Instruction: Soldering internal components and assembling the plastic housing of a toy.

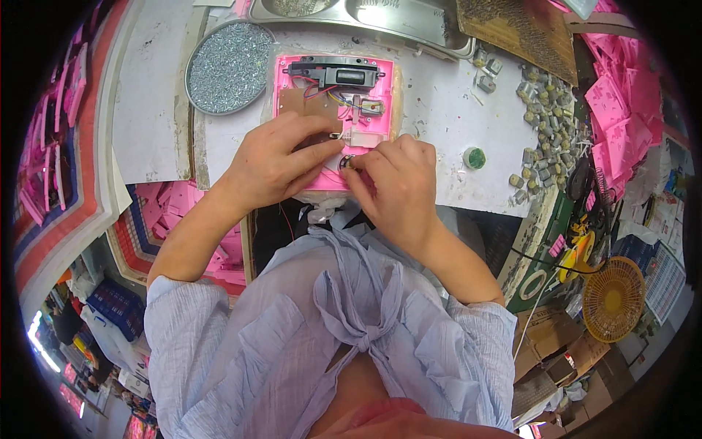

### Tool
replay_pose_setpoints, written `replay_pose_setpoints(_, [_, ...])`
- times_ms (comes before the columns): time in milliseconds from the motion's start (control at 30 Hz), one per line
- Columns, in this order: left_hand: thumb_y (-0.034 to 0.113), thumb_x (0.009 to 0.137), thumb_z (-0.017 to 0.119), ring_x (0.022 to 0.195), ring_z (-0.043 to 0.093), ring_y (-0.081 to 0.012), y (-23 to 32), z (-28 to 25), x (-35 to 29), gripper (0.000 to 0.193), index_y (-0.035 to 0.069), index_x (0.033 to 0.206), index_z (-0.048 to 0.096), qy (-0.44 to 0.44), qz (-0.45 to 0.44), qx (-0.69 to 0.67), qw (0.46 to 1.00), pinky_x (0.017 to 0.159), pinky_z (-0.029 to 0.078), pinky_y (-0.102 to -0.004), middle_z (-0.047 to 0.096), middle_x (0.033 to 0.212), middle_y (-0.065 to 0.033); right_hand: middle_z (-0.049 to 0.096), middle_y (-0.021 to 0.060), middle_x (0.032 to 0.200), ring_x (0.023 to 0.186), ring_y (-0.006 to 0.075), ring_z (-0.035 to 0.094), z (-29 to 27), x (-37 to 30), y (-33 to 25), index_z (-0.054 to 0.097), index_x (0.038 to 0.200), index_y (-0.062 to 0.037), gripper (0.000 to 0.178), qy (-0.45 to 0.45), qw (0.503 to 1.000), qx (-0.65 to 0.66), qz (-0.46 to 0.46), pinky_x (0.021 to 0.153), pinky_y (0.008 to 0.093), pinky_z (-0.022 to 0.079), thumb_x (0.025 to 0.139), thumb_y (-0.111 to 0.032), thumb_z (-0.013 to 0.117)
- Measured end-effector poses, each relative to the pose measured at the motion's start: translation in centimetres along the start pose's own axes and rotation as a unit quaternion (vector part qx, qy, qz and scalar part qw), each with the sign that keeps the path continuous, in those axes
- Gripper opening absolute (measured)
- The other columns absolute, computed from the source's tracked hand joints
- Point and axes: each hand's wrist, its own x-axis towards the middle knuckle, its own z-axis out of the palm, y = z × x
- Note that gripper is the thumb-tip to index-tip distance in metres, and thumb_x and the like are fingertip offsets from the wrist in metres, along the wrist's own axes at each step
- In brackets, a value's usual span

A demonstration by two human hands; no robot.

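A pink plastic housing [281, 86] lies on the table in front of me, with a black molded part [333, 73], a small motor [372, 107], thin coloured wires and a flat brown board [292, 102] inside it. My left hand [274, 157] reaches over its left side, fingers bent and closed near the middle; what they pinch, if anything, is hidden. At the housing's near end, my right hand [398, 186] pinches a small round black part [346, 162] between thumb and fingertips. The fingers partly cover this part.
To the left stands a round tray of small screws [228, 67]. Metal trays [409, 16] sit at the back. Several small motors [541, 132] are piled at the right, near a small green-topped round container [474, 157]. Pink parts [618, 102] are heaped beyond the table's right edge.
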Motion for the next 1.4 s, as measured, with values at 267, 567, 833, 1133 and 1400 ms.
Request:
replay_pose_setpoints(267, [0.005, 0.067, 0.081, 0.085, 0.063, -0.0270, -0.3, 0.3, 1.8, 0.038, 0.010, 0.104, 0.072, 0.067, 0.024, 0.044, 0.997, 0.071, 0.051, -0.0396, 0.064, 0.100, -0.0070, 0.061, 0.0027, 0.077, 0.076, 0.0241, 0.057, -1.2, 0.9, 0.5, 0.067, 0.084, -0.0103, 0.011, 0.009, 0.999, 0.039, 0.008, 0.072, 0.0398, 0.039, 0.079, -0.014, 0.076])
replay_pose_setpoints(567, [0.011, 0.069, 0.080, 0.083, 0.059, -0.0254, -0.5, -0.3, 4.6, 0.029, 0.012, 0.097, 0.070, 0.093, 0.050, 0.089, 0.990, 0.079, 0.042, -0.0407, 0.061, 0.094, -0.0043, 0.067, 0.0129, 0.067, 0.072, 0.0354, 0.065, -2.2, 6.1, 3.3, 0.069, 0.067, -0.0074, 0.025, -0.044, 0.990, -0.031, 0.129, 0.066, 0.0469, 0.052, 0.077, -0.030, 0.076])
replay_pose_setpoints(833, [0.018, 0.075, 0.075, 0.095, 0.059, -0.0221, -0.7, 0.6, 5.5, 0.023, 0.011, 0.097, 0.073, 0.067, 0.040, 0.120, 0.990, 0.091, 0.038, -0.0418, 0.064, 0.103, -0.0024, 0.068, 0.0206, 0.071, 0.073, 0.0395, 0.068, -3.2, 7.2, 2.6, 0.070, 0.069, -0.0029, 0.024, -0.096, 0.981, -0.142, 0.089, 0.068, 0.0509, 0.055, 0.076, -0.026, 0.072])
replay_pose_setpoints(1133, [0.017, 0.073, 0.077, 0.094, 0.057, -0.0244, -0.8, 1.0, 5.5, 0.023, 0.011, 0.094, 0.074, 0.043, 0.029, 0.120, 0.991, 0.092, 0.036, -0.0449, 0.061, 0.098, -0.0043, 0.068, 0.0156, 0.071, 0.069, 0.0338, 0.068, -2.5, 7.0, 3.8, 0.071, 0.076, -0.0048, 0.019, -0.114, 0.973, -0.061, 0.189, 0.063, 0.0432, 0.054, 0.077, -0.023, 0.071])
replay_pose_setpoints(1400, [0.015, 0.072, 0.076, 0.090, 0.054, -0.0249, -0.8, 0.1, 6.4, 0.016, 0.009, 0.086, 0.072, 0.022, 0.025, 0.096, 0.995, 0.087, 0.037, -0.0443, 0.058, 0.093, -0.0044, 0.071, 0.0101, 0.072, 0.070, 0.0284, 0.068, -2.3, 7.9, 0.0, 0.072, 0.071, -0.0084, 0.009, -0.168, 0.950, -0.262, -0.021, 0.063, 0.0421, 0.055, 0.072, -0.018, 0.071])
